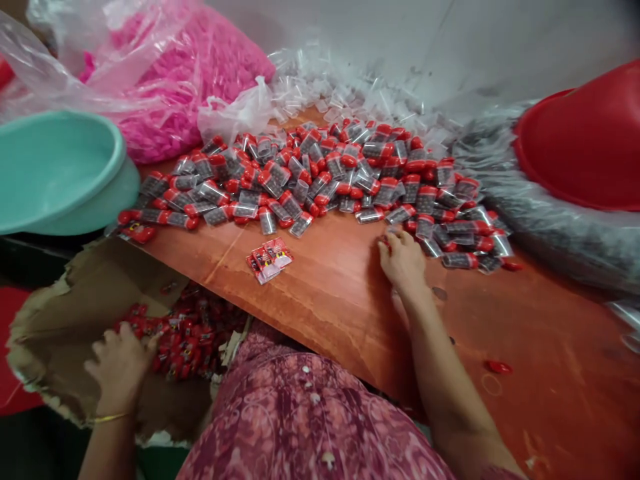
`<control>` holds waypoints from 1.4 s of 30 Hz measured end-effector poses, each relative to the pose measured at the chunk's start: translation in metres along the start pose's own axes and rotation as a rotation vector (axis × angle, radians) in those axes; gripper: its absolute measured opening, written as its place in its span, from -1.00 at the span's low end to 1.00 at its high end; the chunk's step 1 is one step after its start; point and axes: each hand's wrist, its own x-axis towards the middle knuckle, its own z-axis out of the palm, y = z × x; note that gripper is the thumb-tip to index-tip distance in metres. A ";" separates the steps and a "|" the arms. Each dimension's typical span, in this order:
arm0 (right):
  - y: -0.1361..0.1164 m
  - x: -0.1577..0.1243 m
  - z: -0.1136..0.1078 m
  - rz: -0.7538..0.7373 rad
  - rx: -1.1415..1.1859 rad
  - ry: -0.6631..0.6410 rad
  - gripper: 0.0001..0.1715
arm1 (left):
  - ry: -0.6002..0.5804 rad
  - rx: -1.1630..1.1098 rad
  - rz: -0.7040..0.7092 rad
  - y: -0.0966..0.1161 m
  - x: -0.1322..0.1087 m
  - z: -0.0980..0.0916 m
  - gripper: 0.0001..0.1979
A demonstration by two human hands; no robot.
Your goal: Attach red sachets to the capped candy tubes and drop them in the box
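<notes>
Red-capped tubes point(275, 179) lie in a wide, jumbled heap across the middle of the orange-brown table point(320, 293), clear-walled, with dark contents too small to make out. In front of them, three or so printed cards point(270, 259) overlap in a little fan, red with yellow and black marks and a pale strip along the near edge; any lettering is too small to read.

Below the table's left edge, a cardboard box point(40, 327) with a ragged rim holds a pile of small red packets point(190, 340), their print also too blurred to read. The left hand point(123, 360) is over the box beside the packets, fingers spread and loose. The right hand point(403, 260) rests on the table at the front of the heap, fingers curled in, a speck of red at the tips; whether it is clasping that, I cannot tell.

At the left stands a teal basin point(113, 160). Behind it, a clear plastic bag point(45, 63) bulges with pink pieces point(215, 60). At the right, a red basin point(590, 140) leans on a long plastic sack point(565, 233) with dark contents.
</notes>
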 end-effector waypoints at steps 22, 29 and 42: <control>-0.122 -0.038 -0.009 -0.162 0.600 -0.214 -0.65 | 0.066 -0.280 0.711 0.218 0.001 0.060 -0.69; -0.148 -0.026 0.005 -0.078 0.512 -0.373 -0.61 | 0.063 -0.243 0.749 0.214 0.004 0.063 -0.69; -0.122 -0.041 0.004 -0.105 0.611 -0.282 -0.69 | 0.050 -0.231 0.791 0.228 -0.012 0.067 -0.73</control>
